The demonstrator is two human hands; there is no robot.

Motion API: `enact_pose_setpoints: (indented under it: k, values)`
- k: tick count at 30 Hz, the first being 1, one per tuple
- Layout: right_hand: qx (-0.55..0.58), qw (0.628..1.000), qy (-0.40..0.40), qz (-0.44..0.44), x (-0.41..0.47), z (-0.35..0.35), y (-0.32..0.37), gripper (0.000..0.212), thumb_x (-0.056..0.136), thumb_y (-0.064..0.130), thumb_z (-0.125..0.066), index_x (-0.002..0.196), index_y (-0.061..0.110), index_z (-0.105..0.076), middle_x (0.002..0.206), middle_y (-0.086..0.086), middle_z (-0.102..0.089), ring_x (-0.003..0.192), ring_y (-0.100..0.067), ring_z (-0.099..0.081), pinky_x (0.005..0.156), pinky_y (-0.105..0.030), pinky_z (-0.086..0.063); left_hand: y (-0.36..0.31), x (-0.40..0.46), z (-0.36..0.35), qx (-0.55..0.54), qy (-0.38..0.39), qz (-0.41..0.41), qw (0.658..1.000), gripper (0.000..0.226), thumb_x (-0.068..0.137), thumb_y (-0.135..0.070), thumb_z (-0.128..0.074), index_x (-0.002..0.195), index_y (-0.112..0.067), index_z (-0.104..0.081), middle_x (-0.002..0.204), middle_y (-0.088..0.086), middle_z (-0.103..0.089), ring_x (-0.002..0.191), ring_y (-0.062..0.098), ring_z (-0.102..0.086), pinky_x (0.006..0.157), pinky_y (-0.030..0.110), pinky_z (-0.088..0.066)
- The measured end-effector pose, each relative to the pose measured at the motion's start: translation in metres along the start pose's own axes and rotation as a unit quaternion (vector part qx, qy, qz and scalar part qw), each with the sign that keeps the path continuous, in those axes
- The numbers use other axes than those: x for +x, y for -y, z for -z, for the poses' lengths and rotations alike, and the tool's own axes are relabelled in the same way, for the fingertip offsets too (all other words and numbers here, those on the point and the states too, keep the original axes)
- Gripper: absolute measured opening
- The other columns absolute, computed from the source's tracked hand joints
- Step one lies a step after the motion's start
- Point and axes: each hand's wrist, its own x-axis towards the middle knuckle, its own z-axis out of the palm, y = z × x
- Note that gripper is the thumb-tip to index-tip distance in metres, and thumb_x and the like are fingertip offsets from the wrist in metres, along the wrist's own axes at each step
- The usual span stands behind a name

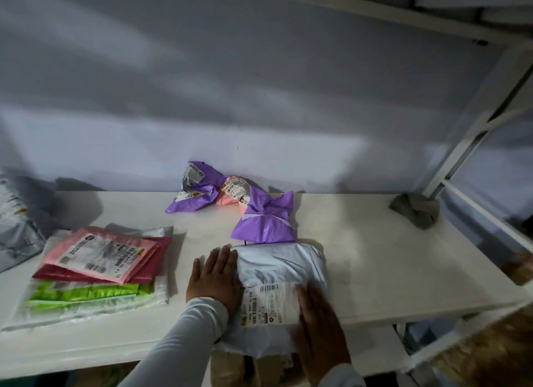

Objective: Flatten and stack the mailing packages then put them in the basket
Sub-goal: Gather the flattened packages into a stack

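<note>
Both hands, the left hand (215, 280) and right hand (320, 326), lie spread flat on the white mailer (277, 268) at the shelf's (375, 256) front edge, pressing out air so it can join the flattened stack (98, 268) towards the left edge

The tabletop (360, 256) is plain white; the package (277, 267) under both grips is pale bluish white, with a white label (268, 304) printed in black barcodes and text; beyond the grips a crumpled bag (266, 222) is purple, a second purple bag (196, 193) carries a white label, and a salmon pink bag (230, 194) sits between them; left of the left grip (215, 277) the stack (95, 271) shows pink on top, then dark red, bright green and clear white; the sleeve (178, 343) is light grey; far right of the right grip (320, 326) a rag (414, 209) is grey.
</note>
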Motion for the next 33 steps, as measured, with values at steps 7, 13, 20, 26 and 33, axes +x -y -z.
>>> enact_pose_setpoints:
  k: [7,13,20,26,33]
  values:
    - [-0.098,0.973,0.024,-0.208,0.037,0.037,0.039,0.074,0.087,0.059,-0.010,0.149,0.022,-0.024,0.154,0.004,-0.029,0.142,-0.030,-0.022,0.114,-0.054,-0.013,0.001,0.001,-0.004,0.004,-0.012,-0.002,1.000,0.089,0.064,-0.047,0.014,0.150,-0.031,0.001,0.159,-0.011,0.007,0.147,0.013,0.006,0.116,0.041,0.007]
    - [-0.065,0.990,0.113,0.057,0.080,0.022,0.073,0.052,0.093,0.047,-0.032,0.144,0.036,-0.029,0.154,0.011,-0.027,0.146,-0.017,-0.011,0.117,-0.045,-0.003,0.002,0.001,-0.004,-0.001,-0.026,-0.012,1.000,0.089,0.065,-0.048,0.015,0.151,-0.030,-0.002,0.159,-0.011,0.005,0.147,0.014,0.004,0.117,0.042,0.005]
    - [-0.081,0.992,0.089,-0.024,0.106,0.013,0.040,0.050,0.086,0.054,-0.037,0.135,0.046,-0.040,0.154,0.023,-0.019,0.146,-0.013,-0.004,0.118,-0.043,-0.002,0.002,0.001,-0.007,0.000,-0.061,-0.009,0.998,0.079,0.075,-0.049,0.001,0.150,-0.030,-0.015,0.158,-0.011,-0.007,0.147,0.014,-0.008,0.108,0.038,0.011]
    - [-0.067,0.993,0.063,-0.070,0.118,0.010,0.030,0.062,0.084,0.050,-0.038,0.145,0.040,-0.028,0.158,0.013,-0.010,0.146,-0.018,-0.005,0.119,-0.034,-0.005,0.003,0.000,-0.007,0.018,-0.025,0.003,1.000,0.059,0.077,-0.044,-0.035,0.128,-0.025,-0.058,0.137,-0.006,-0.053,0.123,0.018,-0.055,0.104,0.042,-0.016]
    - [-0.045,0.992,0.028,-0.117,0.130,0.011,0.029,0.069,0.072,0.055,-0.027,0.136,0.038,-0.045,0.151,0.002,-0.034,0.139,-0.025,-0.025,0.117,-0.033,-0.014,0.004,0.000,-0.007,0.030,-0.024,-0.014,0.999,0.057,0.073,-0.044,-0.041,0.121,-0.025,-0.064,0.130,-0.005,-0.060,0.116,0.018,-0.060,0.106,0.041,-0.016]
